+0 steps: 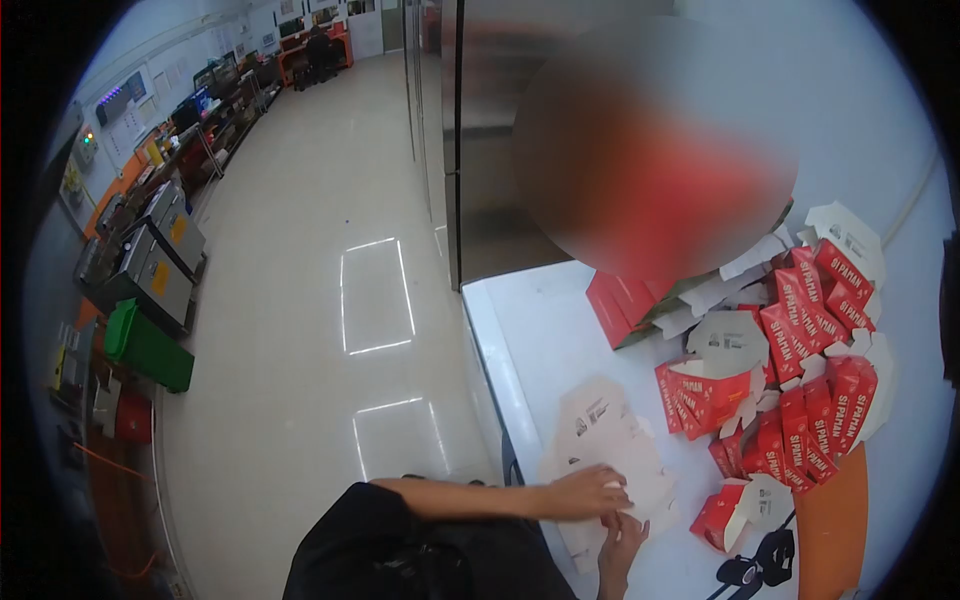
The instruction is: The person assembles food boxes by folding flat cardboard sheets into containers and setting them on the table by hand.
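Left-hand fingers [608,482] and right-hand fingers [627,526] curl at pale cardboard [598,425], pinching unclear; red boxes [790,425] crowd the white table [515,335].

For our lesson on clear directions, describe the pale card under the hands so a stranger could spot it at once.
In the picture, find the white table right of the shiny floor. On it, left of the heaped red boxes, the left hand and right hand meet over the pale card. Unlike those boxes, it lies flat, its pale face up with small dark print.
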Tool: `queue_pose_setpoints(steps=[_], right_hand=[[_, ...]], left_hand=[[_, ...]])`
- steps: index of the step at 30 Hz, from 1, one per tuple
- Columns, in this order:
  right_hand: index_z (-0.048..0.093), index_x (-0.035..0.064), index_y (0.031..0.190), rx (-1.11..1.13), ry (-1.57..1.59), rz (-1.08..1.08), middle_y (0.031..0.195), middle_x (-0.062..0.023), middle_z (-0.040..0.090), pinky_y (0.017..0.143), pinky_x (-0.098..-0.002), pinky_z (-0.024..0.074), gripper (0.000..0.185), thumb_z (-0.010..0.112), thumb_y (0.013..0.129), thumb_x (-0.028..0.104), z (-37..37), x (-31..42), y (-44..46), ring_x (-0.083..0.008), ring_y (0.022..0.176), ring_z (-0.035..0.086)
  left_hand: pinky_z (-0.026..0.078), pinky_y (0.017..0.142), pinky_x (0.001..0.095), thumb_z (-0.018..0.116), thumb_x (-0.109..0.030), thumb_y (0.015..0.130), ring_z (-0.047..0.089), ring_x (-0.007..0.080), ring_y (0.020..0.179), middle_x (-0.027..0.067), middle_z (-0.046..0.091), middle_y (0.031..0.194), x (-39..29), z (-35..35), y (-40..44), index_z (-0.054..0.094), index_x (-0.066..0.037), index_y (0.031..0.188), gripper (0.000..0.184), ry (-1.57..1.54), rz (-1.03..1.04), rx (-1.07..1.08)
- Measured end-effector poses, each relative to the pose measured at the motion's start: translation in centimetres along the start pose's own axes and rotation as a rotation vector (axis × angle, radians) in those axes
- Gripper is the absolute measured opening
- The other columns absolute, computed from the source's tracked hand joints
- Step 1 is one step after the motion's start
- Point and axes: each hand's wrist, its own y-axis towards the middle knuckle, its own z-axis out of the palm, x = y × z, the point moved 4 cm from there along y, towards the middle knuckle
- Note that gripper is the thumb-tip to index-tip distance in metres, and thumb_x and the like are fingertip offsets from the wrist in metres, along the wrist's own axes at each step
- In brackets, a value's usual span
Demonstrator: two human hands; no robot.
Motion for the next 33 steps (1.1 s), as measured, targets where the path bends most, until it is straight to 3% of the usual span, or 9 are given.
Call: queue_pose_setpoints(steps=[6,9,13,17,21,22,24,28,33], right_hand=[[0.067,-0.0017,0.12,-0.143,0.351,0.3,0.106,-0.016,0.073,0.093,-0.0404,0.0529,0.025,0.065,0.102,0.016,-3.7,3.0,1.3,-0.0272,0.099,0.067],[0.068,-0.002,0.124,-0.065,0.432,0.294,0.112,-0.0173,0.072,0.094,-0.0378,0.0506,0.033,0.059,0.108,0.026,-4.0,4.8,1.9,-0.0239,0.106,0.064],[0.067,-0.0021,0.129,-0.006,0.32,0.136,0.117,-0.0178,0.073,0.094,-0.0383,0.0515,0.041,0.057,0.109,0.032,-3.8,5.1,1.7,-0.0281,0.107,0.067],[0.07,-0.0004,0.126,-0.033,0.224,0.139,0.114,-0.0183,0.074,0.088,-0.039,0.0548,0.035,0.064,0.105,0.027,-3.3,4.4,0.8,-0.0305,0.101,0.071],[0.069,0.0036,0.132,0.068,0.223,0.248,0.13,-0.0215,0.069,0.1,-0.0429,0.0518,0.037,0.07,0.099,0.021,-3.9,4.8,0.6,-0.0343,0.117,0.067],[0.077,-0.0006,0.104,-0.142,0.256,0.096,0.089,-0.017,0.075,0.078,-0.0383,0.0554,0.019,0.079,0.09,0.013,-3.8,5.8,0.7,-0.0295,0.08,0.071],[0.079,0.0002,0.102,-0.067,0.213,0.084,0.089,-0.0171,0.075,0.08,-0.0386,0.0549,0.019,0.081,0.088,0.013,-4.1,7.6,0.5,-0.0294,0.082,0.071],[0.08,0.0029,0.098,-0.041,0.227,0.07,0.09,-0.0145,0.076,0.084,-0.0403,0.052,0.018,0.083,0.086,0.015,-3.5,6.1,-0.8,-0.03,0.086,0.07],[0.08,0.0077,0.103,0.003,0.223,0.029,0.089,-0.009,0.075,0.096,-0.0406,0.0463,0.017,0.08,0.089,0.016,-5.1,6.2,-0.3,-0.0268,0.089,0.067]], left_hand=[[0.046,0.111,0.0422,0.053,-0.02,0.111,0.054,0.0266,0.134,0.0106,0.06,0.135,0.7,0.4,-9.1,0.059,-0.004,0.137,0.031,-0.806,-0.873,0.008],[0.042,0.118,0.0421,0.05,-0.018,0.112,0.04,0.0297,0.147,0.0147,0.041,0.153,2.7,1.5,-8.6,0.047,-0.004,0.151,0.042,-0.924,-0.974,-0.399],[0.041,0.119,0.0462,0.034,-0.032,0.116,0.031,0.0328,0.153,0.0202,0.023,0.162,3.4,2.2,-7.0,0.035,-0.015,0.163,0.05,-1.1,-1.068,-0.261],[0.047,0.113,0.0416,0.04,-0.036,0.115,0.047,0.0353,0.143,0.0252,0.039,0.159,4.2,4.3,-7.3,0.044,-0.019,0.158,0.047,-1.218,-1.126,-0.243],[0.057,0.098,0.0362,0.055,-0.027,0.109,0.066,0.0348,0.122,0.0214,0.052,0.151,2.2,3.9,-7.3,0.057,-0.013,0.146,0.039,-0.599,-0.688,0.116],[0.059,0.093,0.0357,0.058,-0.025,0.108,0.069,0.0339,0.116,0.02,0.054,0.15,1.6,4.1,-7.5,0.059,-0.013,0.143,0.037,-0.521,-0.644,0.133],[0.062,0.083,0.0378,0.065,-0.024,0.104,0.076,0.033,0.097,0.0139,0.054,0.154,1.6,4.7,-8.4,0.067,-0.012,0.133,0.031,-0.48,-0.573,0.1],[0.063,0.083,0.0401,0.073,-0.021,0.097,0.075,0.0305,0.097,0.0148,0.052,0.156,2.7,4.5,-8.5,0.074,-0.011,0.121,0.026,-0.597,-0.978,-0.057],[0.063,0.077,0.0405,0.074,-0.02,0.095,0.076,0.0286,0.095,0.0184,0.05,0.157,0.2,3.4,-6.7,0.075,-0.014,0.124,0.03,-0.341,-0.485,0.142]])
